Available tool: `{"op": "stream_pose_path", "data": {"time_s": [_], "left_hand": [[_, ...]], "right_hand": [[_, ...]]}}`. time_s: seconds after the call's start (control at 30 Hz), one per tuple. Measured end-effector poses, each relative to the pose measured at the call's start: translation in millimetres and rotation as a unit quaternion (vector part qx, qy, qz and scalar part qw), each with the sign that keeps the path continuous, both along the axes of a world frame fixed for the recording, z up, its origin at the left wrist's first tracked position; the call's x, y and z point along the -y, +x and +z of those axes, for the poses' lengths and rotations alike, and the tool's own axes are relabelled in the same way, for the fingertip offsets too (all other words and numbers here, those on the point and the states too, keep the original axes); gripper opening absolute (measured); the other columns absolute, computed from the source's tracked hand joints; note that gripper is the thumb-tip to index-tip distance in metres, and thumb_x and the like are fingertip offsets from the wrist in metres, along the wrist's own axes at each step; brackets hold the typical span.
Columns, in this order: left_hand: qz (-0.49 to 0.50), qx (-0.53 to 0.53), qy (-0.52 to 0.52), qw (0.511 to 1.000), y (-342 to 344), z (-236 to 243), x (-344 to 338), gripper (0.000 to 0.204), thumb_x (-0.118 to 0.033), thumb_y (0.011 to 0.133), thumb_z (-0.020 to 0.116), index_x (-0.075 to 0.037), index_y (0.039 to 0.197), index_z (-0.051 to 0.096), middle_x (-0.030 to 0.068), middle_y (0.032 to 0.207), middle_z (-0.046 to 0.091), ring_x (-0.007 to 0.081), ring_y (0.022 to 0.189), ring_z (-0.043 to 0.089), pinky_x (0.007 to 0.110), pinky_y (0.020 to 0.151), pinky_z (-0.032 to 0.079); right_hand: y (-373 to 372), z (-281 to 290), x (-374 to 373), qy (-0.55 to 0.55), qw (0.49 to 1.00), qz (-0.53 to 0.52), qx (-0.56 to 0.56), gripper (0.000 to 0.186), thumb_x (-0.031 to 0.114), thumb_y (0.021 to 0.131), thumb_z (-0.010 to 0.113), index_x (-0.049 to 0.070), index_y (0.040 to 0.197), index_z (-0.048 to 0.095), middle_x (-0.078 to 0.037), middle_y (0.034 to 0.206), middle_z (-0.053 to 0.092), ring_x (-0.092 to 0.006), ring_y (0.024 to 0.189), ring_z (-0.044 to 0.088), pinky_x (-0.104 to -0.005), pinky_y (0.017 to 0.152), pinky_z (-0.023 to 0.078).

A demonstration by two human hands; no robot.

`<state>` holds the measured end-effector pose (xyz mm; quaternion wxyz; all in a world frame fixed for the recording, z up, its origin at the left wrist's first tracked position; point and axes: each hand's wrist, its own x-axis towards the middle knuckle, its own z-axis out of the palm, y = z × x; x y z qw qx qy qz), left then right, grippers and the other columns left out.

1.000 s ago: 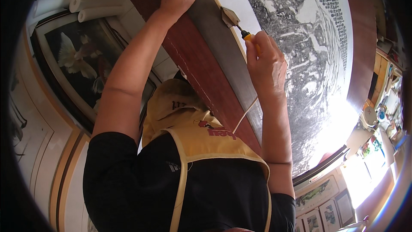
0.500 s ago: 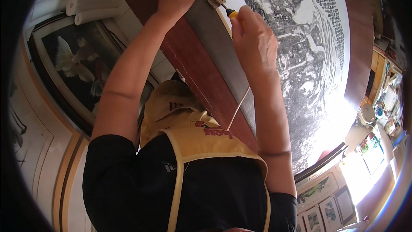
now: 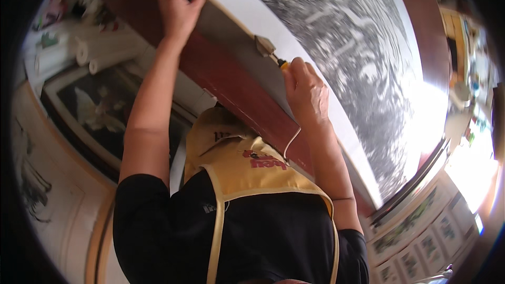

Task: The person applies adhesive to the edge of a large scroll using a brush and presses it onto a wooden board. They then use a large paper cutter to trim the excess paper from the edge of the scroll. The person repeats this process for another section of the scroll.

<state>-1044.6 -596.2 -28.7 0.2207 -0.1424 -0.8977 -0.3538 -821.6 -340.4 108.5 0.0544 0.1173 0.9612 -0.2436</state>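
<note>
Several white paper rolls point(image 3: 108, 50) lie at the far left, above a dark framed picture point(image 3: 97, 102). Next, the left hand point(image 3: 179, 14) reaches over a red-brown tabletop point(image 3: 210, 63); its thumb and forefinger are drawn together at the upper stretch of a pale edging point(image 3: 234, 17), though whether they pinch anything cannot be told from here. The edging, bordered by a long grey band point(image 3: 226, 34), slants from upper left to lower right. Partway along it sits a flat-headed tool point(image 3: 264, 47), its pointed metal head at the edging, its long axis roughly following the same slant, tip toward the left hand. The right hand point(image 3: 307, 92), lower and to the right, has its fingers wrapped about the yellow handle point(image 3: 285, 65); it is the nearer hand, the left being well apart from the tool. A thin cord point(image 3: 292, 141) shows below the right wrist. Farther right spreads a black-and-white painted sheet point(image 3: 342, 52) with a broad white margin.
</note>
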Motion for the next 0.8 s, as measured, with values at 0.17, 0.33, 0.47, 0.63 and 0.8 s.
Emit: {"op": "stream_pose_path", "data": {"time_s": [0.17, 0.33, 0.47, 0.63, 0.8], "left_hand": [[0.07, -0.12, -0.073, 0.988, 51, 15, 4, 0.041, -0.034, 0.084, 0.086, -0.004, 0.106, 0.068, 0.0156, 0.111, 0.07, 0.0357, 0.109, 0.06, 0.048, 0.098, 0.045], [-0.147, -0.08, -0.035, 0.985, 184, 56, -89, 0.032, -0.013, 0.092, 0.077, -0.005, 0.119, 0.062, 0.0109, 0.12, 0.066, 0.0324, 0.116, 0.058, 0.045, 0.103, 0.04], [-0.357, 0.004, -0.03, 0.934, 320, 63, -222, 0.04, -0.02, 0.092, 0.073, -0.006, 0.128, 0.061, 0.013, 0.131, 0.061, 0.0329, 0.126, 0.053, 0.048, 0.111, 0.036], [-0.501, 0.027, 0.007, 0.865, 492, 53, -370, 0.047, -0.029, 0.093, 0.073, -0.01, 0.134, 0.059, 0.011, 0.141, 0.056, 0.036, 0.137, 0.047, 0.054, 0.118, 0.03], [-0.579, -0.043, -0.084, 0.81, 608, 42, -464, 0.06, -0.037, 0.095, 0.071, -0.012, 0.146, 0.051, 0.0116, 0.152, 0.047, 0.0368, 0.149, 0.033, 0.057, 0.123, 0.021]], "right_hand": [[120, 13, -46, -0.056, 0.993, -0.107, -0.001, 0.016, 0.019, 0.097, 0.068, 0.008, 0.098, 0.056, -0.013, 0.09, 0.066, -0.0401, 0.079, 0.067, -0.0493, 0.064, 0.054], [254, 39, -78, -0.108, 0.961, -0.252, -0.042, 0.015, 0.017, 0.097, 0.068, 0.006, 0.099, 0.057, -0.013, 0.095, 0.069, -0.0361, 0.076, 0.068, -0.0454, 0.063, 0.053], [382, 38, -123, -0.08, 0.923, -0.354, -0.126, 0.014, 0.014, 0.096, 0.069, 0.006, 0.101, 0.059, -0.012, 0.096, 0.069, -0.0334, 0.072, 0.068, -0.0417, 0.062, 0.053], [550, 48, -163, -0.018, 0.863, -0.474, -0.176, 0.015, 0.014, 0.096, 0.071, 0.006, 0.101, 0.059, -0.012, 0.097, 0.07, -0.0317, 0.073, 0.069, -0.0388, 0.062, 0.054], [686, 65, -168, -0.046, 0.721, -0.639, -0.264, 0.012, 0.009, 0.097, 0.072, 0.004, 0.101, 0.061, -0.007, 0.083, 0.066, -0.0154, 0.066, 0.058, -0.028, 0.061, 0.049]]}}
